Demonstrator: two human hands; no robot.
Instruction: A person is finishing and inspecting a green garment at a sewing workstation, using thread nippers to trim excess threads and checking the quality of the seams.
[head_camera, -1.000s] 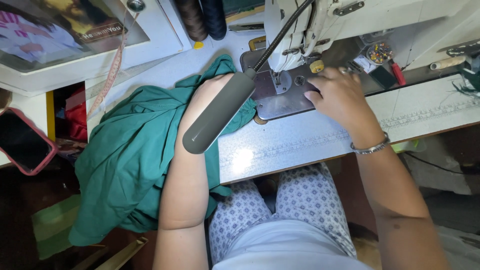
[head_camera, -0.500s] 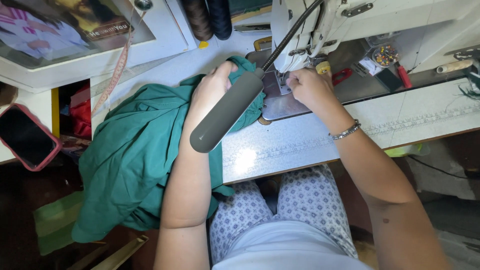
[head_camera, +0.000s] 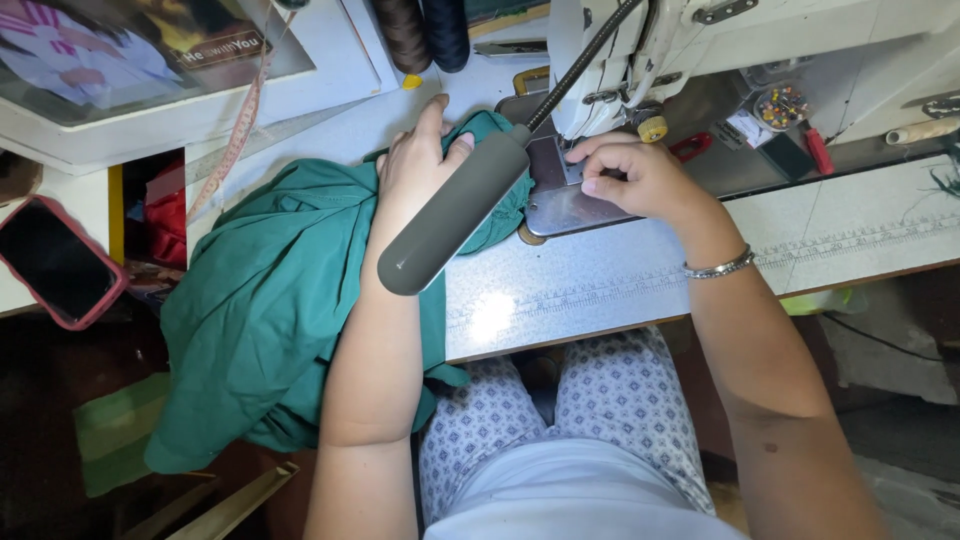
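Sitting at the sewing machine (head_camera: 760, 50), I have my left hand (head_camera: 420, 165) lying flat and open on the green cloth (head_camera: 270, 310), pressing its far edge down just left of the needle plate (head_camera: 560, 200). My right hand (head_camera: 640, 180) is at the presser foot, fingers curled in and pinching at something small under the needle (thread or the cloth edge, I cannot tell which, since my own fingers hide it).

Most of the green cloth is bunched to the left on the worktop (head_camera: 620, 280) and spills off its near edge toward my lap. Only a small fold of it reaches the plate, so I judge the seam has barely begun, if at all: no stitched length shows behind the foot. Nearly the whole piece is left to feed through.

The grey lamp head (head_camera: 450, 215) on its gooseneck hangs over my left wrist. A phone in a pink case (head_camera: 55, 260) lies well apart, far left.
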